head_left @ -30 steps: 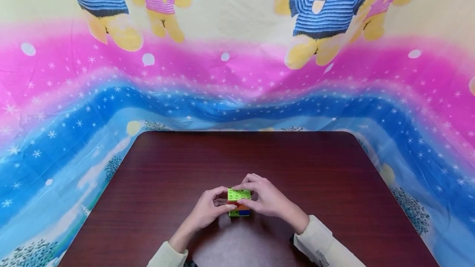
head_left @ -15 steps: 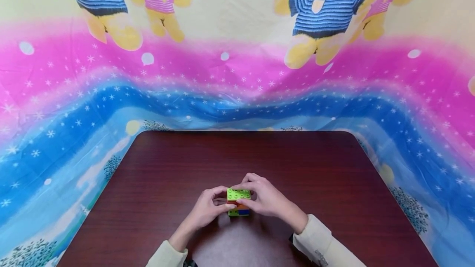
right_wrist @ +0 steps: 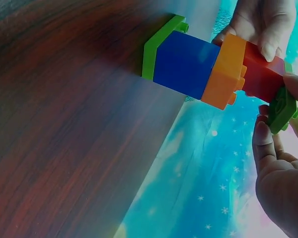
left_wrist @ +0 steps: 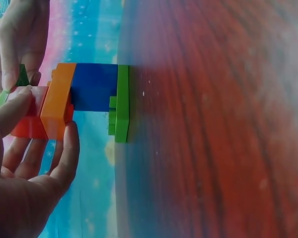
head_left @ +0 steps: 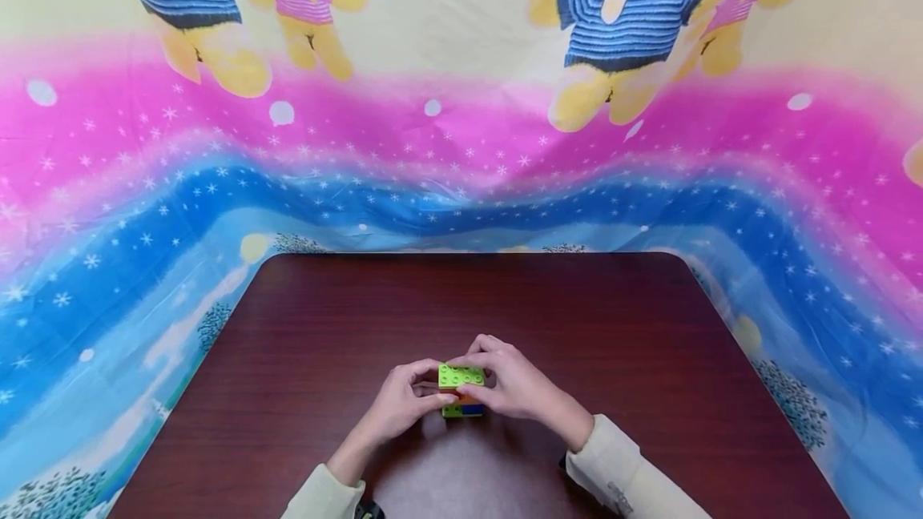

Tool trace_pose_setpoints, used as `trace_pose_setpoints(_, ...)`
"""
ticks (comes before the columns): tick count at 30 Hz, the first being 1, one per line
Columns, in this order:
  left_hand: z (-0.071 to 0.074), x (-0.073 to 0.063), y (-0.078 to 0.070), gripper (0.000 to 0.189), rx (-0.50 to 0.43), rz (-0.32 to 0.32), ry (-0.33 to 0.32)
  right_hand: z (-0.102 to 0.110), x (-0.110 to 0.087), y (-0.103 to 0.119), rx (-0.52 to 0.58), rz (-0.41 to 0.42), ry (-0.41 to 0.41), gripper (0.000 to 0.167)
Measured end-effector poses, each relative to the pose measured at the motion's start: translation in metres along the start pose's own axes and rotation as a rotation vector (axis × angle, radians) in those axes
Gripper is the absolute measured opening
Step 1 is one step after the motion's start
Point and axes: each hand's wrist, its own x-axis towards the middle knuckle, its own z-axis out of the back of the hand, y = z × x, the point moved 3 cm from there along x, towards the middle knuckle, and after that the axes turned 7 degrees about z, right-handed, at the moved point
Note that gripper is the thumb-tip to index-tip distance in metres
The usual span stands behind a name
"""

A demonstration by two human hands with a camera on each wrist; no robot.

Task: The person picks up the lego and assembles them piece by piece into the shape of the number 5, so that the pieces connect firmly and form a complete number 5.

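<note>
A small tower of toy building bricks stands upright on the table, between both hands. At its base lies a green plate (left_wrist: 122, 104), bearing a blue brick (right_wrist: 184, 64) on one half. Across the blue one sits an orange brick (right_wrist: 223, 69), and above that a red brick (left_wrist: 31, 121). My left hand (head_left: 397, 403) grips the red brick, thumb on one face and fingers around the other side. On top is a studded green plate (head_left: 461, 376), which my right hand (head_left: 515, 383) pinches between thumb and fingers; part of it overhangs the red brick.
The dark brown table (head_left: 324, 319) has rounded far corners. Behind it and along both sides hangs a printed cloth (head_left: 461, 150) with bears and snowflakes. Light sleeves (head_left: 613, 455) cover the forearms.
The head view has shifted very slightly. Both hands keep the same hold, and the tower stays in place.
</note>
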Motion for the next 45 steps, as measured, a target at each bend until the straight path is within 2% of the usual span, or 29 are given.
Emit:
trace_pose_setpoints(10, 0.001, 0.000, 0.001, 0.033, 0.003, 0.026, 0.019, 0.003, -0.004, 0.000, 0.019, -0.060, 0.033, 0.037)
trace_pose_setpoints(30, 0.002, 0.001, -0.002, 0.031, 0.031, 0.049, -0.010, -0.003, -0.014, -0.015, 0.122, -0.086, -0.062, 0.029)
trace_pose_setpoints(45, 0.003, 0.001, -0.001, 0.032, 0.018, 0.057, -0.018, -0.007, -0.013, -0.016, 0.130, -0.111, -0.068, 0.030)
